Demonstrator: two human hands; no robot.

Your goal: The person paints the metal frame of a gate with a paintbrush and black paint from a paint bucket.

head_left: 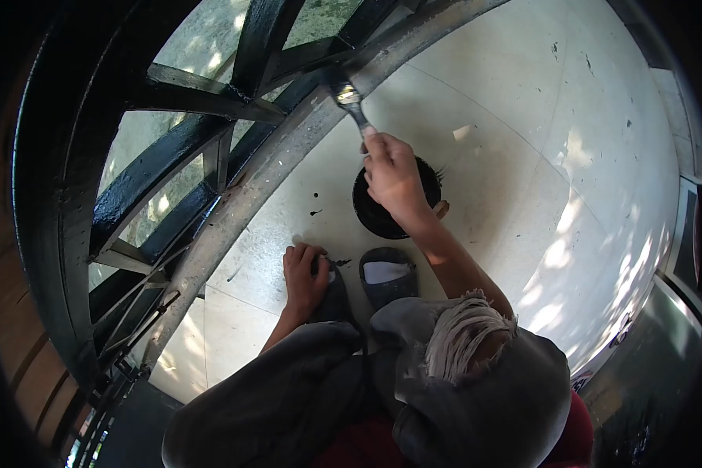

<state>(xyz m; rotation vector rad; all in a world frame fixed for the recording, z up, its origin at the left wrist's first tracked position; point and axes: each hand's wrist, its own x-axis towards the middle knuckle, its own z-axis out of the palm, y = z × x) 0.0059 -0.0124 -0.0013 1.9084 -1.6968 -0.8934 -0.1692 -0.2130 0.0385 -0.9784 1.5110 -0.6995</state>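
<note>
My right hand (394,175) grips the handle of a paintbrush (348,97) whose bristles touch the lower rail of a black metal railing (288,132). Under that hand a round black paint can (378,214) sits on the floor, partly hidden by my wrist. My left hand (304,274) rests low with fingers curled on the toe of my left sandal, next to my knee. My other sandal (388,274) shows beside it.
The railing (171,148) with glossy black bars and a grey unpainted lower rail curves along the left. Pale tiled floor (522,117) with a few black drips spreads right. My torn grey trousers (460,351) fill the bottom. A wall and doorway edge lie far right.
</note>
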